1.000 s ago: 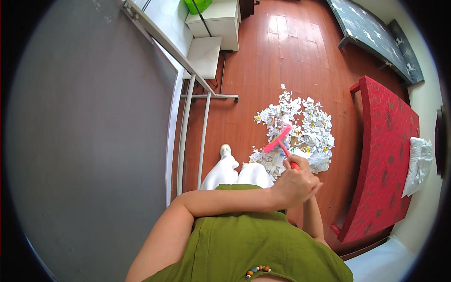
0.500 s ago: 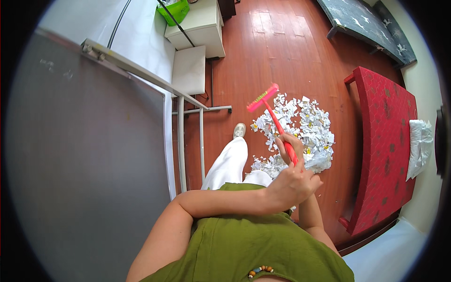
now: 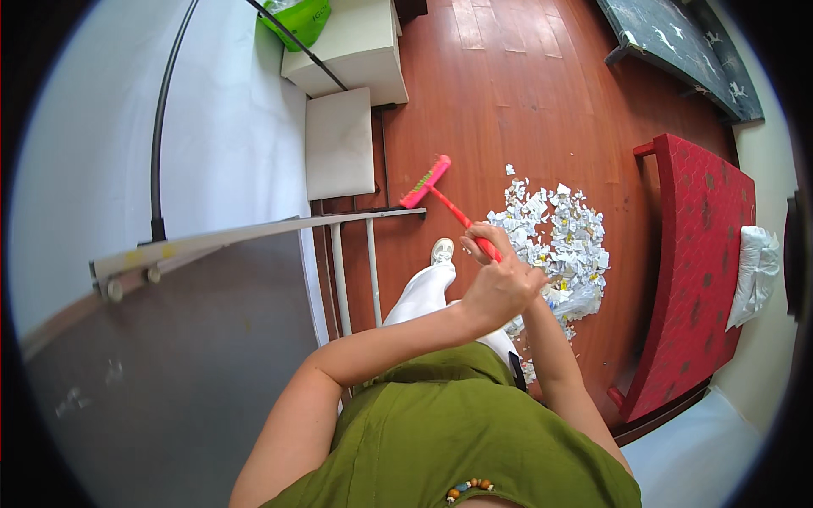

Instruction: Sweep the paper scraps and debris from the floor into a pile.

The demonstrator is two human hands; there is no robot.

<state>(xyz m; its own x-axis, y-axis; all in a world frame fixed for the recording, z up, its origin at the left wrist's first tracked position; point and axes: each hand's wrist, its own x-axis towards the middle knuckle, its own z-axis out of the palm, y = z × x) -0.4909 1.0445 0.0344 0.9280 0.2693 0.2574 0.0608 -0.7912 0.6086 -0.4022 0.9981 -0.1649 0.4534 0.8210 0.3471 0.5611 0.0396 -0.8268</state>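
My two hands are closed one behind the other on the red handle of a broom (image 3: 454,208). My left hand (image 3: 503,294) grips the nearer end of the handle, its forearm crossing in front of my body. Farther along, my right hand (image 3: 491,241) wraps round the handle. The pink broom head (image 3: 426,182), with yellow-green bristles, points away to the left, near the end of a grey metal frame. To its right, a broad pile of torn white paper scraps (image 3: 555,229) lies on the floor, with some yellow bits among them.
On the left stands a grey-topped table (image 3: 195,305) with a metal frame (image 3: 339,218). Beyond it are a white stool (image 3: 340,140), a cabinet (image 3: 351,63) and a green bag (image 3: 301,21). A red bench (image 3: 699,271) stands right; a dark patterned seat (image 3: 669,42) is far right.
The broom head has swung left, away from the paper pile, and both hands have shifted left with the handle. The view has turned, so the table and frame sit differently.
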